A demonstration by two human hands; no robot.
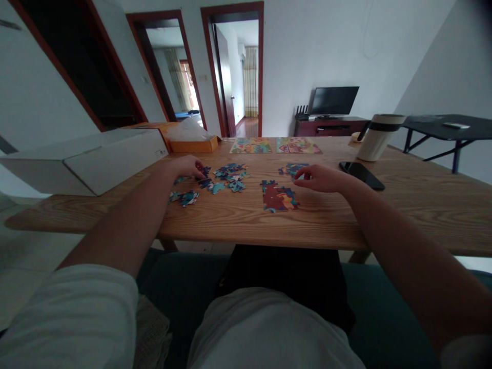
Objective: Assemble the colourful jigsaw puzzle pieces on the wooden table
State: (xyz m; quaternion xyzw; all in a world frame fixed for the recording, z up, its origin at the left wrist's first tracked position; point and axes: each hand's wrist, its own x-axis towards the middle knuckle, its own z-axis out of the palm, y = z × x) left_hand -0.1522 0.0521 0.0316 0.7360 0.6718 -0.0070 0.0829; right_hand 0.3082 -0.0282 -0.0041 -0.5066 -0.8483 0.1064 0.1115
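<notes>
Loose jigsaw puzzle pieces, mostly blue and teal, lie in a heap left of the table's middle. At the heap's left side, my left hand has its fingers bent together on a dark blue puzzle piece. A smaller cluster of pieces is nearer me. Right of the heap lies a joined, mostly red puzzle section; behind it is a joined blue section. My right hand hovers at the blue section's right edge, fingers curved, with a gap between thumb and forefinger. I see nothing in it.
Two colourful picture sheets lie at the wooden table's far edge. A long white box and an orange box stand left. On the right are a black phone and a cream mug with a dark rim.
</notes>
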